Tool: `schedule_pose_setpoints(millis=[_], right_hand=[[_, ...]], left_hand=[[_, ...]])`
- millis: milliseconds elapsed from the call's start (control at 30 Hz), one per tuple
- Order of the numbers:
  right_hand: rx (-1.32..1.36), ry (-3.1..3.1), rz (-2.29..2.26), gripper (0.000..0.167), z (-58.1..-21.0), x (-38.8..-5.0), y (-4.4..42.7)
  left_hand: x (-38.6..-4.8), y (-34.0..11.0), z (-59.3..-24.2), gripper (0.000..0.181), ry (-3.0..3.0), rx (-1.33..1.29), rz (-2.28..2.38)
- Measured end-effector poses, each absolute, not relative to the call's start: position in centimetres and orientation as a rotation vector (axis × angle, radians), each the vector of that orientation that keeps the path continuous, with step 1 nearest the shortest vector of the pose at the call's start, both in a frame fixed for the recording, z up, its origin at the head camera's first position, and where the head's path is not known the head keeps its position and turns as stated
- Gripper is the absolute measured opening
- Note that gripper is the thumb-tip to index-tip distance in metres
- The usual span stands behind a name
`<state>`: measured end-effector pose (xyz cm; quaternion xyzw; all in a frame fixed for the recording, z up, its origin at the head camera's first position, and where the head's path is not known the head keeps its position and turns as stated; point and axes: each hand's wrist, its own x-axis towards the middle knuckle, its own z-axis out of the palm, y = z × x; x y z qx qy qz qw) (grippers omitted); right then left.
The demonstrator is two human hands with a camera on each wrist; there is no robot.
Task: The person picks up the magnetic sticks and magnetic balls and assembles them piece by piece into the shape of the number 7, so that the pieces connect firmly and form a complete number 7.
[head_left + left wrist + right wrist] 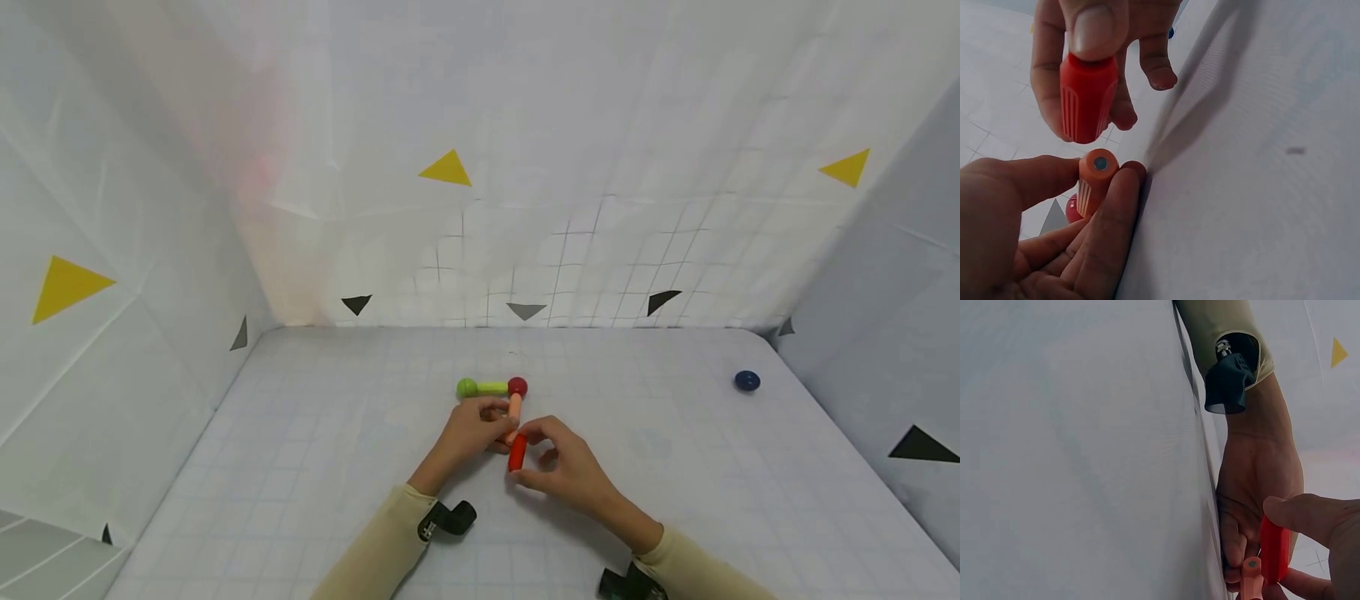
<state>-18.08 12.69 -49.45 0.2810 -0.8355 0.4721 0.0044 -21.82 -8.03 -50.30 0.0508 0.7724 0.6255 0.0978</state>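
My left hand (467, 431) pinches an orange magnetic rod (515, 406) between thumb and fingers, low over the table. The rod's far end meets a dark red ball (517, 386). From that ball a yellow-green rod (492, 388) leads left to a green ball (467, 387). A silvery round inset shows in the orange rod's near end in the left wrist view. My right hand (568, 467) holds a red rod (1089, 100) between thumb and fingertips. In the left wrist view the red rod is close to the orange rod's near end; whether they touch I cannot tell.
A dark blue round piece (747, 381) lies at the table's far right. White sheet walls with yellow and black triangles stand behind and on both sides of the white table (300, 467). Each wrist carries a black camera (453, 518).
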Motion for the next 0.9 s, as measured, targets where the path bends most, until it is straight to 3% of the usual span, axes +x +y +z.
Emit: schedule_pose_setpoints(millis=[900], right_hand=[[0.962, -2.546, 1.494, 0.050, -50.42, -17.78, 12.20]], left_hand=[[-21.85, -8.24, -50.40, 0.038, 2.471, 0.211, 1.712]])
